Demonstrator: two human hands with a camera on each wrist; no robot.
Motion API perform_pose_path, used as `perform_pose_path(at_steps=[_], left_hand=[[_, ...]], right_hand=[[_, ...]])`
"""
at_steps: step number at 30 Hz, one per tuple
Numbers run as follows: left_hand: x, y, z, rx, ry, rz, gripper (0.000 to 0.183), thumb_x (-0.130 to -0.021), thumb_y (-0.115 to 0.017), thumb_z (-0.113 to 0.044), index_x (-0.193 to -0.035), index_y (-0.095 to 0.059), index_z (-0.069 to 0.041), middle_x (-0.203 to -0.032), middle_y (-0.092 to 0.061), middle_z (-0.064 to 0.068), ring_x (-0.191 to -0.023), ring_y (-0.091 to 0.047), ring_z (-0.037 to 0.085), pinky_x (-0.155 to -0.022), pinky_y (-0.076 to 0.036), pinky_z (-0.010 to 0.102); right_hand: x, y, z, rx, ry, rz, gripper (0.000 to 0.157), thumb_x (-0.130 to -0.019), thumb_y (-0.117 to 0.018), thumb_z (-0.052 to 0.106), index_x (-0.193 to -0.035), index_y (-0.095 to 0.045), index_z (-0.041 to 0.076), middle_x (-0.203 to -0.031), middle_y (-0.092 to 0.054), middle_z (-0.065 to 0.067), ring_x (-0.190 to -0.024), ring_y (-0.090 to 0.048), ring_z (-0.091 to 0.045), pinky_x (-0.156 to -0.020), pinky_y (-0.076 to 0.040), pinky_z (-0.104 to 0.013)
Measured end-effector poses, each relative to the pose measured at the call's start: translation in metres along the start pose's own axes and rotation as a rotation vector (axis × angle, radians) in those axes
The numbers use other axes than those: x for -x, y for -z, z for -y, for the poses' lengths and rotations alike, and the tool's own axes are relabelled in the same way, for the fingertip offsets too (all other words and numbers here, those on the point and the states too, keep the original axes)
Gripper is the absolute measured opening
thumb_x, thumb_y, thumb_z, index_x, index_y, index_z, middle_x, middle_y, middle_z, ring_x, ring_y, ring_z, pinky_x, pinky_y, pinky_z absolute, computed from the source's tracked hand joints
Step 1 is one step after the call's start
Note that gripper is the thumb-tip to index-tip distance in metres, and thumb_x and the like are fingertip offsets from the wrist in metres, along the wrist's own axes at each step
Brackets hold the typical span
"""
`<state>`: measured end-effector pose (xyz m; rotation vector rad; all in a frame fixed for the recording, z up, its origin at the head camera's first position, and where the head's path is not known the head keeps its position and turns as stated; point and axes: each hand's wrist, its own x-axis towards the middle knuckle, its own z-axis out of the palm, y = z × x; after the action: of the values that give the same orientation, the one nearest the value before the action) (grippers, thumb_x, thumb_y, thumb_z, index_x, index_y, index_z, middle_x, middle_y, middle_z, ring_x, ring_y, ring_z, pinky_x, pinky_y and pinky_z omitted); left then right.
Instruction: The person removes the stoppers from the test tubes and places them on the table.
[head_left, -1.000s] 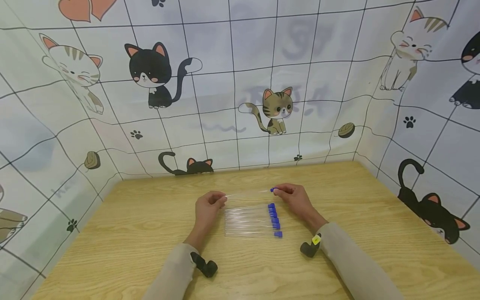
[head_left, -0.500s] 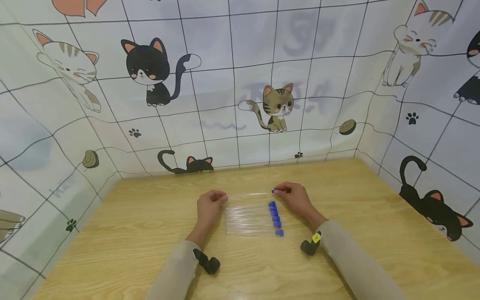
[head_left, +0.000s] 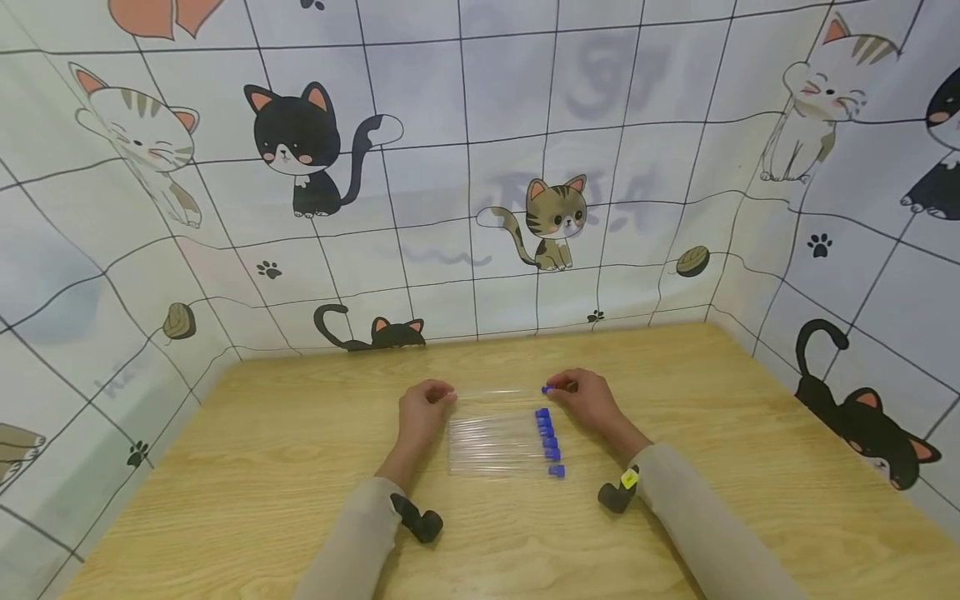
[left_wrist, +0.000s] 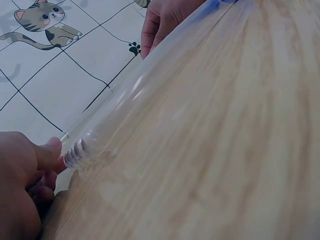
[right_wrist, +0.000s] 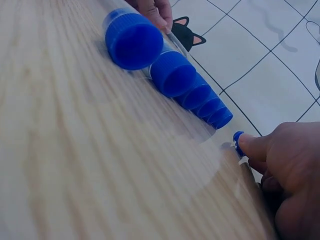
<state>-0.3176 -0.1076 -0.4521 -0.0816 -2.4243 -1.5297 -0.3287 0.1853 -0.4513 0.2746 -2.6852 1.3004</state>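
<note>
Several slim clear plastic tubes [head_left: 495,446] with blue caps [head_left: 549,433] lie side by side on the wooden table. Beyond this row, one more clear tube [head_left: 495,391] spans between the two hands, parallel to the others. The left hand [head_left: 425,408] pinches its left end between thumb and fingers; in the left wrist view that hand [left_wrist: 27,175] is beside the ribbed tube ends [left_wrist: 82,152]. At the other end, the right hand [head_left: 588,398] pinches the blue cap [right_wrist: 238,143] with thumb and fingertips, just past the row's farthest cap.
The nearest blue cap [head_left: 557,472] sits slightly apart from the others. A cat-printed grid cloth [head_left: 465,208] rises behind the wooden table [head_left: 300,467] and on both sides. Both sleeves carry small black wrist cameras [head_left: 423,525].
The tube between the hands has come slightly closer to the row, its capped end moving toward the person. The left hand has shifted a little to the right. The row keeps its place.
</note>
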Motion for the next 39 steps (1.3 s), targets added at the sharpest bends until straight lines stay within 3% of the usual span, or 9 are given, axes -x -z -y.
perform_pose_path(at_steps=[9,39], left_hand=[[-0.0011,-0.0012,0.0012,-0.116,-0.009,0.018,0.005,-0.083,-0.074,-0.010,-0.087,-0.071,-0.007,-0.082,-0.062,0.002,-0.077,-0.055,0.018,-0.069,-0.045,0.032],[0.0009,-0.0005,0.0024,-0.136,-0.024,0.025,0.008,-0.085,-0.070,-0.007,-0.093,-0.072,-0.005,-0.084,-0.059,0.004,-0.078,-0.053,0.020,-0.067,-0.044,0.032]], right_hand=[[-0.0014,0.0012,-0.0006,0.004,0.020,0.011,0.019,-0.088,-0.071,0.018,-0.104,-0.070,0.008,-0.096,-0.066,-0.003,-0.084,-0.057,-0.019,-0.074,-0.045,-0.035],[0.0018,0.0022,0.0012,0.037,0.073,0.025,0.021,-0.092,-0.065,0.016,-0.111,-0.070,0.008,-0.103,-0.065,-0.004,-0.088,-0.058,-0.020,-0.076,-0.046,-0.037]])
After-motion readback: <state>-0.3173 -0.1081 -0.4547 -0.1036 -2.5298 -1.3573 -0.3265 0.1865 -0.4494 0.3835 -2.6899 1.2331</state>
